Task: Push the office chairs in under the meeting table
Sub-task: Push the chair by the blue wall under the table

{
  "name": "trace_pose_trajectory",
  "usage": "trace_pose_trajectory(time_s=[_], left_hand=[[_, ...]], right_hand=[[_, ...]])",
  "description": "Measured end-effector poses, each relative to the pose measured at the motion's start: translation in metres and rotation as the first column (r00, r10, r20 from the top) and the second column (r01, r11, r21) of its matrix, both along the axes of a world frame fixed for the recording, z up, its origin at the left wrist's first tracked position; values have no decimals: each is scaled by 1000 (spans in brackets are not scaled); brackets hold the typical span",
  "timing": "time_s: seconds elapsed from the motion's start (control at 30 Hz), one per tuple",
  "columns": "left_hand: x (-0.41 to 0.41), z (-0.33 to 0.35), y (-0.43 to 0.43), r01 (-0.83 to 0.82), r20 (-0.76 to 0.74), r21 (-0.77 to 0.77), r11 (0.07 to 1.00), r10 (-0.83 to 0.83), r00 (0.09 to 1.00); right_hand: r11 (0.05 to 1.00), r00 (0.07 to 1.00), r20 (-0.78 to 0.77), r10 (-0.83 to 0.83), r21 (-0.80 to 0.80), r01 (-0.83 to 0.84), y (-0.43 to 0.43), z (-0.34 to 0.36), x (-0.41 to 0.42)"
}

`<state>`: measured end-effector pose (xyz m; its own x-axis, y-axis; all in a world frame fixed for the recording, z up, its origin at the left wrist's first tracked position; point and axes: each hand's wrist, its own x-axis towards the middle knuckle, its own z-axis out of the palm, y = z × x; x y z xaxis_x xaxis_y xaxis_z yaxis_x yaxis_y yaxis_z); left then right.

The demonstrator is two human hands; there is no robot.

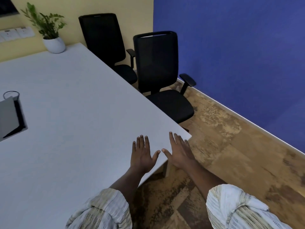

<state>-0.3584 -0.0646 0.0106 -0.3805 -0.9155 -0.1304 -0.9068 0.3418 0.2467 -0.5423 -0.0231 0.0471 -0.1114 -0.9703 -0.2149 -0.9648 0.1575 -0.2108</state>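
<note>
Chairs [158,76] flank the white table [66,113] by a blue wall [239,55]; both hands [142,156] spread flat, empty.

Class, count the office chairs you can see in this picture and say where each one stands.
2. The near chair stands at the table's right edge beside the blue wall; the far chair stands behind it by the yellow wall. Others may be out of view.

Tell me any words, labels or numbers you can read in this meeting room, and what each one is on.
None can be read.
The wall switch plates show marks too small and blurred to read.
The two black chairs, white plant pot, table and grey flap in it show no lettering.
Both hands are open and hold nothing.
</note>
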Motion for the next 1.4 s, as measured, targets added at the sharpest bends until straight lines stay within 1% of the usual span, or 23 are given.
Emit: trace_pose_trajectory(time_s=[0.2,0.37,0.53,0.63,0.77,0.9,1.2,1.4], left_hand=[[-65,-3,-32,15,7,-8,1000,-15,1000],[-131,-9,-74,41,2,3,999,-41,999],[-206,-9,-135,90,-32,-12,996,-90,995],[-245,-8,-173,118,-36,-11,993,-118,992],[-289,-2,-231,142,9,-23,990,-142,990],[-319,1,-269,161,36,-11,987,-160,986],[-395,1,-328,105,22,12,994,-106,994],[-477,3,-372,-9,8,-8,1000,9,1000]], right_hand=[[998,999,-5,-48,-33,48,-17,1,-59],[994,997,-6,-82,-74,82,-49,-2,-122],[985,992,26,-127,-111,129,-106,-2,-191],[983,989,28,-147,-107,150,-144,-1,-227],[977,985,32,-168,-128,170,-197,3,-270],[979,986,20,-166,-120,167,-231,5,-305],[986,991,31,-131,-102,133,-297,1,-385],[995,1000,23,-18,-98,20,-349,-1,-473]])
